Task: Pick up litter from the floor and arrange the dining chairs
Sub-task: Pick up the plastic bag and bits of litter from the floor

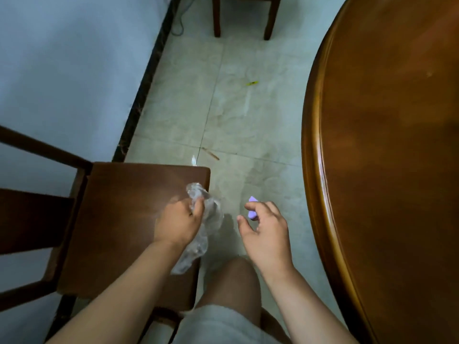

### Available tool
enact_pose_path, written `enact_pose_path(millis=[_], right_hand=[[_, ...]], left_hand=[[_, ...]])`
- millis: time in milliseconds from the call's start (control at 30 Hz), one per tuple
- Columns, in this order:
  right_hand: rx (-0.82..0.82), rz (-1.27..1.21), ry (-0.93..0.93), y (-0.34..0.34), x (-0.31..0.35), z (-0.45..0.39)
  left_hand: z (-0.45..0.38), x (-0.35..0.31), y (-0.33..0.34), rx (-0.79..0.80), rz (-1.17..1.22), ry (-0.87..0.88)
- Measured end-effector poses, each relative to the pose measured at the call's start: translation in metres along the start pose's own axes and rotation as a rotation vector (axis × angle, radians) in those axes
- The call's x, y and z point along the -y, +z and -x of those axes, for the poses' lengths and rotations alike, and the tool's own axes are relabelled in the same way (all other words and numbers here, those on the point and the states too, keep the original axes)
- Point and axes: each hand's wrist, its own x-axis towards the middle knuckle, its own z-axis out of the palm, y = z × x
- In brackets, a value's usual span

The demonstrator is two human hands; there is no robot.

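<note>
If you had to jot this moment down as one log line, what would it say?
left hand: grips clear plastic wrapper | right hand: holds purple scrap | floor: yellow scrap, brown stick left | chairs: not arranged

Room inventory, as I see it from the head view. Upper left of frame: plain pale blue-grey wall, unlit and flat. Along its foot, a dark skirting board running diagonally from top centre toward the lower left. Centre: light marbled floor tiles with thin dark grout lines, faintly glossy. Right edge, top to bottom: round wooden table, polished brown, its curved rim catching a soft highlight. Top centre: a thin cable lying against the skirting. Light dim and even.
</note>
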Motion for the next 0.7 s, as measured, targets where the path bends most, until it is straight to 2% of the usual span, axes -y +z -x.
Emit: enact_pose_path(millis=[133, 433, 700], right_hand=[[-0.016, -0.010, -0.021, -0.003, 0.034, -0.057], [-0.046, 0.063, 0.026, -0.012, 0.083, -0.211], [-0.059, 0.045, 0.098, -0.030, 0.086, -0.293]], left_hand=[[-0.054, -0.021, -0.026, -0.033, -0.107, 0.050], [-0.191, -0.085, -0.071, 0.032, -0.070, 0.110], [-0.274, -0.138, -0.101, 0.020, -0.144, 0.097]])
